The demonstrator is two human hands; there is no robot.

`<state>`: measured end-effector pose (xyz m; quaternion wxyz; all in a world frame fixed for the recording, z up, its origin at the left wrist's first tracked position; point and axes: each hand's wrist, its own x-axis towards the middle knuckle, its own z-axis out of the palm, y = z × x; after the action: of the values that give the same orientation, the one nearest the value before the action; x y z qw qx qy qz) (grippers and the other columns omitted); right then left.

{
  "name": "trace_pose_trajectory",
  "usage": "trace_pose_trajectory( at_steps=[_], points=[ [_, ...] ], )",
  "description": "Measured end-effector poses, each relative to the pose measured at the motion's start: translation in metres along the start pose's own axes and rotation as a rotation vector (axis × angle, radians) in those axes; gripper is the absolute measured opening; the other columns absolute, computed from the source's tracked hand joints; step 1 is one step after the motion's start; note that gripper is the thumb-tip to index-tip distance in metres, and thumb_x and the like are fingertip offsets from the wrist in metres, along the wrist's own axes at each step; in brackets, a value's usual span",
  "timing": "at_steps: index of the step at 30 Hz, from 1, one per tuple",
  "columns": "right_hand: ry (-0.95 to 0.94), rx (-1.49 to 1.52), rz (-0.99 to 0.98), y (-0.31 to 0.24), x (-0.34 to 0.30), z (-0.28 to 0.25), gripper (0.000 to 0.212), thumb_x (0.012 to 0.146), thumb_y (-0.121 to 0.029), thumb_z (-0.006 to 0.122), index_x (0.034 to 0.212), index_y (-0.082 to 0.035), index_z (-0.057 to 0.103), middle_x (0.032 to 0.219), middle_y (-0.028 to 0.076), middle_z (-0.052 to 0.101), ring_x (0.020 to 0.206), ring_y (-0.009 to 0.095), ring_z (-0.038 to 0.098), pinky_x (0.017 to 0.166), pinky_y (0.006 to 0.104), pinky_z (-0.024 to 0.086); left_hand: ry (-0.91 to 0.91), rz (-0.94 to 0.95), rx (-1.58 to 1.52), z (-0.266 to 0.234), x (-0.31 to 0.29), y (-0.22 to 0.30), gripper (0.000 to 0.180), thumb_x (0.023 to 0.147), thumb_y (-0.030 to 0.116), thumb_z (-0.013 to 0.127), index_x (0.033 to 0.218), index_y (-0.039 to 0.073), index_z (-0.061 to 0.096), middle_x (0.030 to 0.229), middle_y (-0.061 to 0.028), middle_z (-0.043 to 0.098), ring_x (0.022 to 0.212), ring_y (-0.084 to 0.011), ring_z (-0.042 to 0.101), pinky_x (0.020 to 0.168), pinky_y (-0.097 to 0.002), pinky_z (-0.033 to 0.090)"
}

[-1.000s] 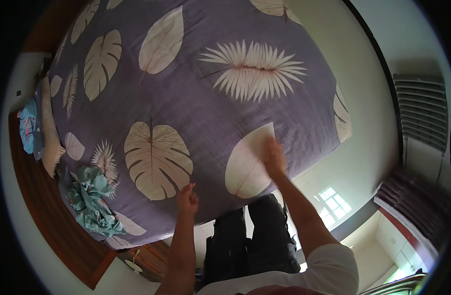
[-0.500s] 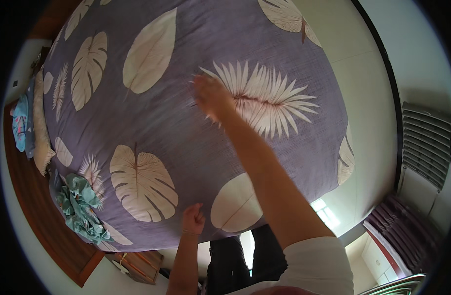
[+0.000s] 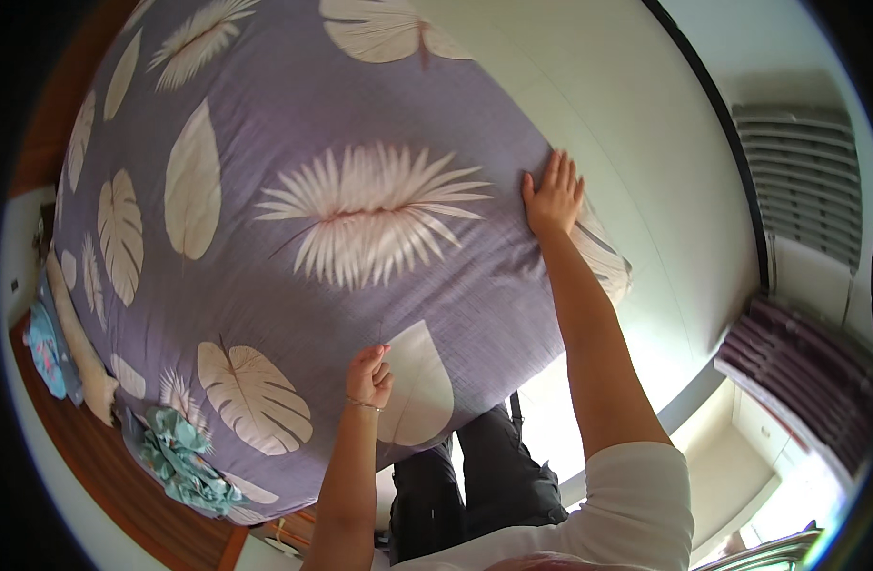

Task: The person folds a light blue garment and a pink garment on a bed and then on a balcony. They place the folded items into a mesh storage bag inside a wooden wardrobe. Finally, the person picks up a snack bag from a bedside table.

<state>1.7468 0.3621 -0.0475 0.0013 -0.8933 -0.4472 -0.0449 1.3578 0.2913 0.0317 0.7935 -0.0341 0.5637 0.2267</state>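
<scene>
We observe the purple sheet (image 3: pixel 341 314), printed with large pale leaves, spread over the bed directly in front of the wearer and occupying most of the head view. The right hand (image 3: pixel 555 198) is open, palm down, with fingers extended and slightly parted; it lies flat on the sheet at its right-hand edge, gripping nothing. Shallow creases run through the fabric to the left of the right wrist. The left hand (image 3: pixel 368 377) is curled into a loose fist above the near part of the sheet, beside a pale leaf print; we cannot tell whether it encloses anything or touches the fabric. A thin bracelet (image 3: pixel 364 406) encircles the left wrist. At the near left corner of the sheet we locate a crumpled green cloth (image 3: pixel 184 462). Farther along the left side we note a beige pillow (image 3: pixel 79 343), a blue cloth (image 3: pixel 44 347) beyond it, and a brown wooden panel (image 3: pixel 122 495). To the right of the bed we identify the pale floor (image 3: pixel 684 238), a slatted radiator (image 3: pixel 800 181) and a dark purple curtain (image 3: pixel 798 366).
</scene>
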Motion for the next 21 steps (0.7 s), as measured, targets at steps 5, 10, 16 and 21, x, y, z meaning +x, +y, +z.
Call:
trace_pose_trajectory(
  at_steps=[5, 10, 16, 21],
  points=[
    [-0.213, -0.013, 0.244, 0.090, -0.068, -0.020, 0.043, 0.083, -0.043, 0.044, 0.108, -0.008, 0.046, 0.100, 0.010, 0.055, 0.099, 0.025, 0.052, 0.087, 0.0420, 0.036, -0.061, -0.045, 0.117, -0.002, -0.014, -0.023, 0.010, 0.083, 0.014, 0.058, 0.083, 0.005, 0.063, 0.045, 0.0093, 0.021, 0.038, -0.0038, 0.016, 0.037, -0.0201, 0.014],
    [-0.229, 0.055, 0.419, 0.156, -0.128, -0.015, 0.038, 0.086, -0.042, 0.040, 0.091, -0.006, 0.050, 0.084, 0.015, 0.060, 0.077, 0.033, 0.060, 0.063, 0.0436, 0.049, -0.067, -0.078, 0.193, -0.020, -0.024, -0.037, 0.011, 0.082, 0.014, 0.058, 0.083, 0.005, 0.063, 0.045, 0.0091, 0.022, 0.038, -0.0038, 0.017, 0.037, -0.0199, 0.014],
    [-0.668, 0.035, 0.443, 0.218, -0.243, -0.010, 0.036, 0.086, -0.034, 0.043, 0.081, -0.003, 0.062, 0.086, 0.019, 0.061, 0.084, 0.035, 0.059, 0.073, 0.0433, 0.048, -0.070, -0.087, 0.252, -0.038, -0.033, -0.047, 0.008, 0.082, 0.014, 0.059, 0.082, 0.006, 0.063, 0.045, 0.0087, 0.026, 0.038, -0.0035, 0.018, 0.036, -0.0200, 0.015],
    [-0.842, 0.144, 0.663, 0.202, -0.492, -0.027, 0.037, 0.080, -0.038, 0.054, 0.062, -0.007, 0.061, 0.068, 0.013, 0.062, 0.070, 0.029, 0.061, 0.066, 0.0416, 0.048, -0.087, -0.092, 0.396, -0.057, -0.059, -0.049, 0.007, 0.080, 0.014, 0.061, 0.080, 0.007, 0.062, 0.048, 0.0081, 0.037, 0.038, -0.0037, 0.018, 0.036, -0.0198, 0.016]
  ],
)
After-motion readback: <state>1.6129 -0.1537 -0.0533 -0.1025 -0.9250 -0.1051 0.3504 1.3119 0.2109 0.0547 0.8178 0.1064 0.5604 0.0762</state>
